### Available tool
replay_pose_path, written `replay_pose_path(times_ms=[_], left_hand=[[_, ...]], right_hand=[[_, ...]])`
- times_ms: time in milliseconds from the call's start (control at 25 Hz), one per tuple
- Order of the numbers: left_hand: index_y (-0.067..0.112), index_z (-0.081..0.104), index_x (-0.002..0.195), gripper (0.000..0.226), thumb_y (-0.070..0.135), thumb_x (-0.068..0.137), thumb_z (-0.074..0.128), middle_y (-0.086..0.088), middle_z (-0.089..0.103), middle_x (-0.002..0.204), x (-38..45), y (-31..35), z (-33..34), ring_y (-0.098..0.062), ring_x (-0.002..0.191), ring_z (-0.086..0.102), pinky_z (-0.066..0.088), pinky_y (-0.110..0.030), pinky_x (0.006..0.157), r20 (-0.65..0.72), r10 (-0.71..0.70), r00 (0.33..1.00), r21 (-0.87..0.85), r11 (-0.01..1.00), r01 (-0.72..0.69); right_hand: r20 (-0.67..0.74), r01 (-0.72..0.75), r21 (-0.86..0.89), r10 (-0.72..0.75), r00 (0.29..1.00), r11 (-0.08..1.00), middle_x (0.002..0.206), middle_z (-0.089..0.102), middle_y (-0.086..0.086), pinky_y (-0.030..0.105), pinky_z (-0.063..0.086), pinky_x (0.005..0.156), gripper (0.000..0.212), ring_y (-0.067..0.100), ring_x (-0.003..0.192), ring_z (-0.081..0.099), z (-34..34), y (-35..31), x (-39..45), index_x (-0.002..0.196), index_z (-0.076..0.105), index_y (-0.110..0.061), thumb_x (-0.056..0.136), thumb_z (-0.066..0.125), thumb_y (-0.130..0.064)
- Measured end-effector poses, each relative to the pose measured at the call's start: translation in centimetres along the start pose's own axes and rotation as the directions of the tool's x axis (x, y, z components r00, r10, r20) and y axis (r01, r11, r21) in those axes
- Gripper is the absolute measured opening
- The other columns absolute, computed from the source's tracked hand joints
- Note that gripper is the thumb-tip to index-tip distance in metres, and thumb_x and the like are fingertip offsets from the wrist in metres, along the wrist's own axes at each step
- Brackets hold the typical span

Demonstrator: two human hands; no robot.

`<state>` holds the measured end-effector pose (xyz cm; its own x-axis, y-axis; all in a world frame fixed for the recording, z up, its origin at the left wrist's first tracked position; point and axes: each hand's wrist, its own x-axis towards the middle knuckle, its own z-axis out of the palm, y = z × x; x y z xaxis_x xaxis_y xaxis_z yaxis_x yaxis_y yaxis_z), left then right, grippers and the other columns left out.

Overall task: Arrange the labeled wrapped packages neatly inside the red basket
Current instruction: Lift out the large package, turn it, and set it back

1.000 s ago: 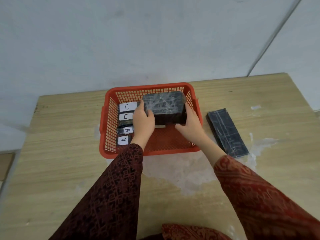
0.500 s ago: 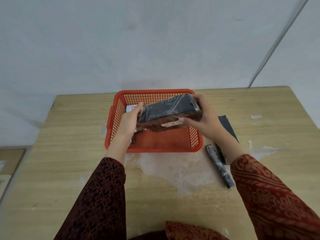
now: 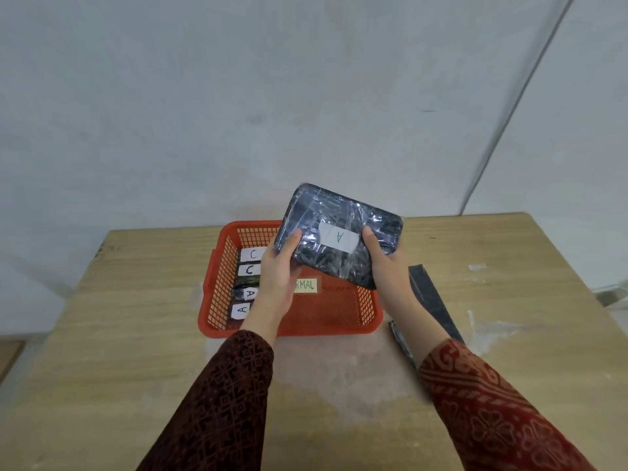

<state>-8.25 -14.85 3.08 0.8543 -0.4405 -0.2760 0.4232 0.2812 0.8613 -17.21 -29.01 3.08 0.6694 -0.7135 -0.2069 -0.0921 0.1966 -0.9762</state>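
Note:
A red mesh basket (image 3: 217,287) sits on the wooden table. Along its left wall stand several dark wrapped packages, two with white labels C (image 3: 253,254) and two with labels A (image 3: 242,310). A yellow note reading "RMAL" (image 3: 307,285) lies on the basket floor. Both hands hold a large dark plastic-wrapped package (image 3: 336,232) tilted up above the basket's back right, its white label A facing me. My left hand (image 3: 280,270) grips its left end and my right hand (image 3: 384,263) grips its right end.
A long flat dark package (image 3: 431,300) lies on the table right of the basket, partly behind my right forearm. A thin dark wrapped stick (image 3: 401,341) lies beside it. A pale stain covers the table in front of the basket. A grey wall stands behind.
The large package has been lifted out of the basket and turned over, so its label A now faces me. Both hands rose with it.

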Motion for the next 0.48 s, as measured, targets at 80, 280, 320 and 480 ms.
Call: replay_pose_path(times_ms=[80, 280, 320, 480], left_hand=[[0.012, 0.05, 0.132, 0.061, 0.034, 0.077, 0.066, -0.013, 0.062, 0.127, 0.0, -0.9, 0.6, -0.031, 0.117, 0.059, 0.048, -0.048, 0.098, -0.016, -0.033, 0.999, -0.138, 0.99, 0.031], [0.012, 0.061, 0.122, 0.039, 0.033, 0.089, 0.058, -0.01, 0.068, 0.118, 1.3, 0.1, 0.3, -0.027, 0.107, 0.065, 0.053, -0.042, 0.089, -0.095, -0.042, 0.995, -0.071, 0.997, 0.035], [0.013, 0.066, 0.112, 0.032, 0.033, 0.089, 0.058, -0.009, 0.072, 0.11, 1.6, 1.0, 0.2, -0.026, 0.101, 0.068, 0.054, -0.04, 0.085, -0.085, -0.036, 0.996, -0.013, 0.999, 0.035], [0.016, 0.068, 0.096, 0.02, 0.032, 0.086, 0.059, 0.0, 0.076, 0.081, 2.7, 4.2, 0.3, -0.016, 0.073, 0.072, 0.055, -0.025, 0.058, 0.007, 0.023, 1.0, 0.173, 0.985, -0.024]], right_hand=[[-0.013, -0.015, 0.015, 0.015, 1.0, 1.0, 0.129, 0.059, -0.001, 0.043, 0.051, 0.098, 0.08, 0.02, 0.116, 0.059, 0.7, 1.0, -0.5, 0.14, 0.035, -0.023, 0.075, 0.066, -0.057], [0.141, -0.123, 0.078, 0.112, 0.984, 0.989, 0.11, 0.066, 0.0, 0.035, 0.057, 0.082, 0.04, 0.021, 0.1, 0.067, 0.0, 1.4, -0.5, 0.112, 0.053, -0.027, 0.078, 0.074, -0.029], [0.223, -0.146, 0.085, 0.124, 0.967, 0.986, 0.114, 0.067, 0.008, 0.038, 0.057, 0.085, 0.045, 0.025, 0.101, 0.068, -0.5, 1.0, -0.3, 0.117, 0.054, -0.02, 0.077, 0.075, -0.025], [0.522, -0.133, -0.064, 0.146, 0.84, 0.989, 0.124, 0.063, 0.008, 0.033, 0.057, 0.081, 0.049, 0.021, 0.104, 0.068, -2.0, -1.1, 0.7, 0.118, 0.055, -0.031, 0.073, 0.075, -0.025]])
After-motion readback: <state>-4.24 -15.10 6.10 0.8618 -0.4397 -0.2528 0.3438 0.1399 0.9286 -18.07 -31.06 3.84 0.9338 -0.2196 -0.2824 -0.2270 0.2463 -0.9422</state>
